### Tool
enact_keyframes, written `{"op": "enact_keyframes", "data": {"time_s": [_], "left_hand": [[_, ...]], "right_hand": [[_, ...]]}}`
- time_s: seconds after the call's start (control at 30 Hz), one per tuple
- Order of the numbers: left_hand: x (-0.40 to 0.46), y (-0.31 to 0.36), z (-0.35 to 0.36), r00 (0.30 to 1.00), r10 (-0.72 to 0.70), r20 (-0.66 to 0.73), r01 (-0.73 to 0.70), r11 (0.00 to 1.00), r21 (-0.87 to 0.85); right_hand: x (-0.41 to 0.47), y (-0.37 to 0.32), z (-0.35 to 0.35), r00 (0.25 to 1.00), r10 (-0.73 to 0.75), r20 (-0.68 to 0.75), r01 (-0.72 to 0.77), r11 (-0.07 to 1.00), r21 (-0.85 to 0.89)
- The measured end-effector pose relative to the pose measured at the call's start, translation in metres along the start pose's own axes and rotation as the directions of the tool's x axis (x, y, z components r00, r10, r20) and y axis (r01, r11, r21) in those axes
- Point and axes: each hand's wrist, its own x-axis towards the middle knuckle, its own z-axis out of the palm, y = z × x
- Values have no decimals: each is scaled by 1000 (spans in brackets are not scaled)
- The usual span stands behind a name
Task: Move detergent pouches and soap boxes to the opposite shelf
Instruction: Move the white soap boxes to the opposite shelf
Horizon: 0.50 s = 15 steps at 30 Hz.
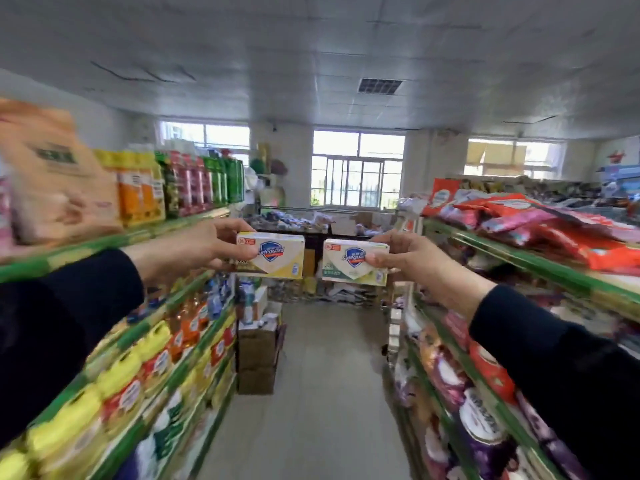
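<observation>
My left hand point(194, 249) pinches a yellow soap box point(272, 258) by its near end; my right hand point(412, 261) grips a green-trimmed soap box point(351, 263) the same way. Both boxes hang in mid-aisle, just apart, between the left shelf point(114, 242) and the right shelf point(519, 261). I judge them light, stiff cardboard, slightly slick, best held across the short edges. Two boxes, one per hand. Red and pink pouches point(540, 223) lie heaped on the right shelf, too jumbled to count.

Shop aisle, grey tiled floor point(322, 375). Green-edged shelves both sides. Barred windows point(357, 168) in the far wall, daylight. White panelled ceiling point(311, 46), one vent point(380, 86).
</observation>
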Motion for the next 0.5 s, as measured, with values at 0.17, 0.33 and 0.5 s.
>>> {"op": "enact_keyframes", "data": {"time_s": [0.17, 0.33, 0.5], "left_hand": [[-80, -29, -80, 969, -118, -218, 127, 992, 26], [-146, -45, -121, 882, -219, -418, 234, 972, -16], [-212, -47, -153, 761, -284, -583, 351, 936, 2]], "right_hand": [[46, -28, 104, 974, -103, 202, 97, 995, 37], [77, -50, 189, 901, -182, 394, 143, 982, 126], [97, -78, 267, 777, -290, 558, 193, 955, 226]]}}
